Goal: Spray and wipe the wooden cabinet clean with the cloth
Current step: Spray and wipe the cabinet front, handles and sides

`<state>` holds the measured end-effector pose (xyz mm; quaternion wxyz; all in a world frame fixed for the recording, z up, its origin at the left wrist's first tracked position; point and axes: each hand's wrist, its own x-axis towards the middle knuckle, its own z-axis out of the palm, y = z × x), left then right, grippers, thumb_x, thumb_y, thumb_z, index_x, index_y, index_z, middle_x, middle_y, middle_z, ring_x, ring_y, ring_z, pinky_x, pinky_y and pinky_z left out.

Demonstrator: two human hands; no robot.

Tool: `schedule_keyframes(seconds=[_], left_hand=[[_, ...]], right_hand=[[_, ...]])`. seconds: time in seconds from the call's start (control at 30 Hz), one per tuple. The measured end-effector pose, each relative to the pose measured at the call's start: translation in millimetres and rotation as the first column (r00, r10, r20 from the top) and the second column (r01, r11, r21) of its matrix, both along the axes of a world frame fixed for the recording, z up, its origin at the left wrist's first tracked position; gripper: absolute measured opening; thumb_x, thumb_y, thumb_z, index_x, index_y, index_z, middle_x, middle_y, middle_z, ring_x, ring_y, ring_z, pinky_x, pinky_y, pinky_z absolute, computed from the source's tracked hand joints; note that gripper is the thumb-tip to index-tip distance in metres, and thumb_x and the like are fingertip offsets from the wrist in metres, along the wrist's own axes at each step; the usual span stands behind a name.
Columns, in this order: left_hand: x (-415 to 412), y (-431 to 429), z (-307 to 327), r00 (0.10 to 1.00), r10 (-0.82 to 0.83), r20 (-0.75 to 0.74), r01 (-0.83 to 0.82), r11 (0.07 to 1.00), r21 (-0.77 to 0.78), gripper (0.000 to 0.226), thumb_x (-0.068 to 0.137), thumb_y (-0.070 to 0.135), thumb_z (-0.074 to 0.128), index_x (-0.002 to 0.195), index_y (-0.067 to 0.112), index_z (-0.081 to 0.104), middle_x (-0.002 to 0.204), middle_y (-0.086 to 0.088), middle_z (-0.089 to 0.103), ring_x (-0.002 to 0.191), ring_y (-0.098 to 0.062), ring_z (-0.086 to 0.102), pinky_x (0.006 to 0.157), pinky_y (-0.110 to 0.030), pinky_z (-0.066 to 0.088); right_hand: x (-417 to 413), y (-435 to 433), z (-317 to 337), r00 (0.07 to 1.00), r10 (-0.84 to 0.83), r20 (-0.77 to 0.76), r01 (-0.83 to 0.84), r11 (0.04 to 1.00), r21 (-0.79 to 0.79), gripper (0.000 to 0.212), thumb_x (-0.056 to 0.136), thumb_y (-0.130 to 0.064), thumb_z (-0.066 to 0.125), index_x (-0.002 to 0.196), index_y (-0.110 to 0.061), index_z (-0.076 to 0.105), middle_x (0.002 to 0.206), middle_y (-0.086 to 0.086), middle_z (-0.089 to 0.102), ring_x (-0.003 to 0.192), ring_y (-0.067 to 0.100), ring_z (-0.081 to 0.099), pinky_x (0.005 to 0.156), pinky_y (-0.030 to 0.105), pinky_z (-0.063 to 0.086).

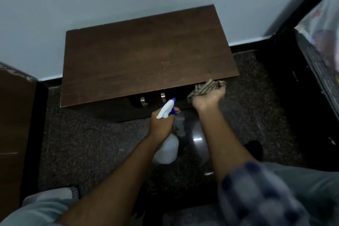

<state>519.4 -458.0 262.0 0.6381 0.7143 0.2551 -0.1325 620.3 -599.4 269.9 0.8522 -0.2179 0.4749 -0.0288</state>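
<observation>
The low wooden cabinet (143, 57) stands against the wall, its dark brown top facing me and two metal handles showing on its front. My left hand (162, 124) grips the neck of a white spray bottle (167, 146) with a white and blue trigger head, held in front of the cabinet's front face, nozzle pointing up and away from me toward the cabinet. My right hand (209, 100) is closed around a bunched brown striped cloth (207, 88) just below the top's front right corner. The cloth touches the front edge there.
A dark speckled floor (82, 143) surrounds the cabinet. A brown wooden panel (12, 124) rises at the left. A dark frame (302, 79) with patterned fabric fills the right side. My knees are at the bottom of the view.
</observation>
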Motion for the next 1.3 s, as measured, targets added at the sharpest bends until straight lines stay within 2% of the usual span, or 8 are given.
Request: schedule_keyframes(seconds=[0.2,0.33,0.47,0.63,0.7,0.83,1.0,1.3], left_hand=[[14.1,-17.6,4.1,1.000,-0.022,0.019,0.022,1.000,-0.014,0.048,0.084,-0.014,0.055,0.085,0.030,0.074,0.078,0.005,0.077,0.052,-0.018,0.056,0.050,-0.026,0.044],[23.2,-41.3,7.0,0.998,-0.063,-0.020,0.063,0.998,0.003,0.038,0.081,-0.010,0.054,0.076,0.021,0.075,0.074,-0.001,0.076,0.047,-0.011,0.053,0.045,-0.022,0.039],[27.8,-57.9,7.3,0.996,-0.085,0.009,0.085,0.996,0.024,0.034,0.078,-0.001,0.056,0.076,0.026,0.077,0.075,0.000,0.077,0.052,-0.010,0.058,0.052,-0.025,0.044],[22.2,-51.4,4.8,0.996,-0.091,0.001,0.091,0.996,0.017,0.039,0.079,0.002,0.059,0.086,0.036,0.077,0.090,-0.004,0.080,0.065,-0.019,0.067,0.060,-0.035,0.051],[23.4,-47.5,3.1,0.997,-0.083,0.000,0.083,0.996,0.015,0.041,0.080,0.000,0.059,0.085,0.037,0.078,0.090,-0.006,0.080,0.063,-0.017,0.066,0.059,-0.034,0.051],[22.4,-42.5,-3.1,0.995,-0.095,0.005,0.095,0.995,-0.020,0.041,0.084,-0.007,0.058,0.091,0.029,0.077,0.096,-0.020,0.078,0.063,-0.022,0.062,0.059,-0.033,0.046],[15.7,-44.0,-5.4,0.996,-0.081,-0.025,0.079,0.994,-0.071,0.040,0.083,-0.009,0.058,0.093,0.025,0.078,0.065,0.005,0.071,0.052,-0.010,0.057,0.051,-0.026,0.044],[4.5,-50.2,-6.4,0.998,-0.054,-0.023,0.054,0.998,-0.021,0.045,0.089,-0.011,0.056,0.091,0.031,0.073,0.089,-0.004,0.075,0.060,-0.015,0.057,0.056,-0.028,0.044]], right_hand=[[5.7,-29.1,-5.7,0.990,0.138,-0.042,-0.141,0.986,-0.087,0.027,0.092,-0.011,0.029,0.070,-0.019,0.042,0.049,0.000,0.048,0.041,0.014,0.047,0.052,0.019,0.039],[-11.6,-65.7,-21.1,0.991,0.068,-0.113,-0.086,0.983,-0.164,0.026,0.106,-0.017,0.034,0.095,-0.015,0.057,0.093,0.009,0.059,0.093,0.025,0.059,0.098,0.039,0.050],[-23.0,-49.5,-14.9,0.991,0.128,-0.031,-0.131,0.987,-0.097,0.030,0.104,-0.012,0.037,0.082,-0.013,0.057,0.083,0.007,0.060,0.075,0.021,0.060,0.070,0.033,0.052],[8.5,-30.3,5.2,0.981,0.180,-0.071,-0.186,0.977,-0.099,0.042,0.109,-0.022,0.024,0.131,-0.011,0.058,0.110,0.004,0.060,0.118,0.029,0.056,0.090,0.023,0.051],[5.9,-19.9,3.5,0.977,0.198,-0.074,-0.200,0.980,-0.017,0.052,0.106,-0.042,0.024,0.132,-0.014,0.058,0.139,0.012,0.057,0.135,0.033,0.048,0.107,0.043,0.044],[10.5,-39.5,2.8,0.996,0.089,0.027,-0.091,0.994,0.059,0.060,0.096,-0.062,0.029,0.096,-0.018,0.070,0.093,0.009,0.076,0.090,0.028,0.067,0.067,0.038,0.056],[-2.7,-18.7,-10.4,0.996,0.076,-0.054,-0.071,0.993,0.091,0.041,0.104,-0.036,0.025,0.073,-0.021,0.048,0.078,0.003,0.048,0.069,0.019,0.049,0.071,0.028,0.045],[-27.4,-58.0,-22.4,0.985,-0.020,0.169,0.012,0.999,0.047,0.040,0.103,-0.034,0.033,0.070,-0.019,0.049,0.066,0.003,0.050,0.060,0.020,0.049,0.051,0.025,0.042]])
